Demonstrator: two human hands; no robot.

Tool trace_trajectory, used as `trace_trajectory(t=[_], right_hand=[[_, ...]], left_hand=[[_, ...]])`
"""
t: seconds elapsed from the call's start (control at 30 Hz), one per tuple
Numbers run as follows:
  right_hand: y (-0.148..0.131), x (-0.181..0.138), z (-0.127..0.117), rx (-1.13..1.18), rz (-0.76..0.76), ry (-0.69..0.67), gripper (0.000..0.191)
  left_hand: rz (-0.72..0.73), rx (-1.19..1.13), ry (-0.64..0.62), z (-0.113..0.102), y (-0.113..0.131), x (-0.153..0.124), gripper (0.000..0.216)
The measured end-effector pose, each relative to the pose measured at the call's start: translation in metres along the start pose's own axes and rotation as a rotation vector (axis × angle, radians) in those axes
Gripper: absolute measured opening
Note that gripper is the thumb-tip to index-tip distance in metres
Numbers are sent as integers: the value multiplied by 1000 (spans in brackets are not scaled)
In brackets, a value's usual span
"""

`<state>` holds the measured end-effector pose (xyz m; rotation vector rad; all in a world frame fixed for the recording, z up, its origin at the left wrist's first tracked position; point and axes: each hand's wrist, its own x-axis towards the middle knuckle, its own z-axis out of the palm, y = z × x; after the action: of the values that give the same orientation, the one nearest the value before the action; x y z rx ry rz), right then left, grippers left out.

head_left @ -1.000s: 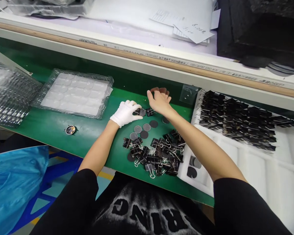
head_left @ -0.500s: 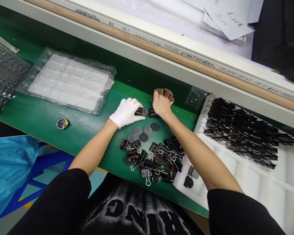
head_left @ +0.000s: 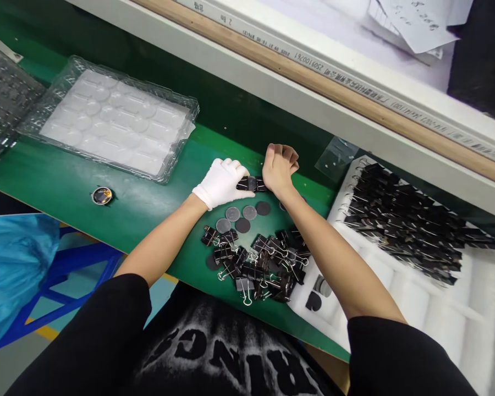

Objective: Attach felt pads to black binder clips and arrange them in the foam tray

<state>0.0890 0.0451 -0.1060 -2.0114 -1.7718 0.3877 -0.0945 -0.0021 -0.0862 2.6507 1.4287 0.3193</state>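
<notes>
My left hand [head_left: 220, 181], in a white glove, is curled on a round grey disc with black binder clips on it [head_left: 249, 184] on the green bench. My bare right hand [head_left: 278, 168] is a closed fist pressed against the right side of the same clipped disc; what its fingers hold is hidden. Several loose grey and black discs [head_left: 242, 217] lie just below the hands. A heap of black binder clips [head_left: 258, 264] lies nearer to me.
A clear blister tray [head_left: 111, 124] lies at the left, and a small round part [head_left: 102, 195] below it. A white foam tray [head_left: 416, 308] at the right carries rows of clipped parts [head_left: 404, 223] and a few discs [head_left: 319, 289]. A small plastic bag [head_left: 336, 157] lies behind it.
My right hand went from open fingers above the bench to a closed fist beside the clipped disc. The gloved left hand stayed on the disc. The view shifted down and left.
</notes>
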Motion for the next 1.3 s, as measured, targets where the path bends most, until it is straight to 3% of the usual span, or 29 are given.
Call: trace_trajectory(t=[0.37, 0.5, 0.63, 0.7, 0.77, 0.87, 1.13, 1.23, 1.3], right_hand=[[-9, -4, -7, -36, -14, 7, 50], [-14, -1, -23, 82, 40, -41, 49], [-4, -1, -41, 467, -50, -329, 53], [6, -6, -46, 531, -180, -487, 46], [14, -12, -47, 493, -292, -537, 46], [22, -18, -44, 456, -365, -529, 39], [17, -16, -38, 448, -374, -491, 26], [8, -20, -52, 390, -337, -421, 21], [6, -29, -75, 268, -367, -323, 20]], left_hand=[[30, 1, -19, -4, 2, -2, 58], [71, -73, -57, -13, -9, -11, 53], [-58, -258, -27, -15, -16, -11, 44], [-188, -289, -13, -15, -15, -7, 48], [-279, -268, 0, -15, -12, -3, 52], [-314, -247, 9, -15, -8, 1, 59], [-285, -265, -9, -17, -13, 1, 56], [-220, -312, -17, -19, -16, -5, 55], [-194, -407, 33, -20, -20, -10, 59]])
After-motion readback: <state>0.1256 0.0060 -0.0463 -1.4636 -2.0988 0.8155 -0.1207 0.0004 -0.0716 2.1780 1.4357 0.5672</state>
